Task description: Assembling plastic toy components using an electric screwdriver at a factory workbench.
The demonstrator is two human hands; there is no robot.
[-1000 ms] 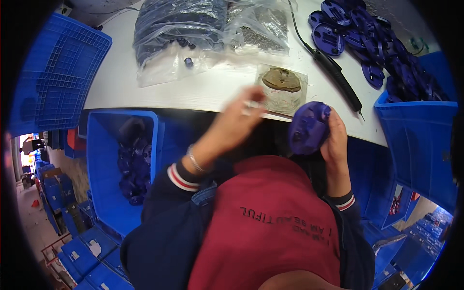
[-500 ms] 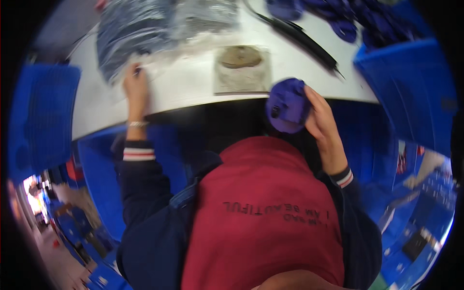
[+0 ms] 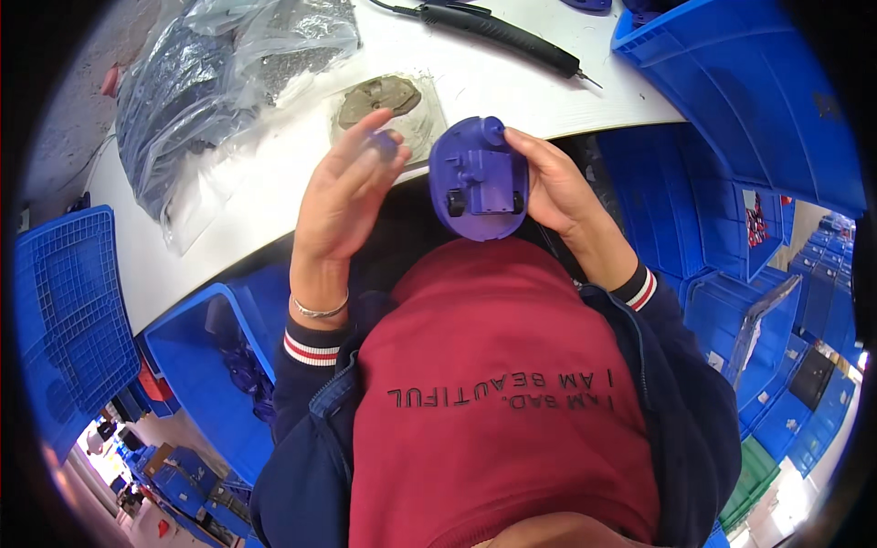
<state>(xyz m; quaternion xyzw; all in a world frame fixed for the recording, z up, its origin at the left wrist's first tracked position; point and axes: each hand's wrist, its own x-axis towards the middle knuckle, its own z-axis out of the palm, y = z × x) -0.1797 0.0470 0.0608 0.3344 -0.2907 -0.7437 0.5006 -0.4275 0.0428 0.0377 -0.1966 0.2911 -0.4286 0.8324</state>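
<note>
My right hand [image 3: 559, 187] grips the right edge of an oval purple plastic part [image 3: 493, 169] in front of the table edge. Small black wheel-like pieces show on its face, with a raised block between them and a round knob at the top. Just left of it, my left hand [image 3: 343, 187] is raised with its fingertips pinched around a small purple piece [image 3: 385, 143], blurred and partly covered by the fingers. Behind that hand lies a square slab [image 3: 425, 128] bearing a brownish-grey lump [image 3: 388, 96].
A black electric screwdriver [image 3: 512, 41] lies on the white table [image 3: 260, 196] at the back. Clear plastic bags [image 3: 196, 96] of dark pieces sit on the left. Blue crates [image 3: 758, 100] stand right and left; a blue bin [image 3: 206, 352] below the table holds purple parts.
My left hand has come from beside the bags toward the oval part, carrying the small piece. The oval part stays in my right hand, turned more upright. The view has shifted.
</note>
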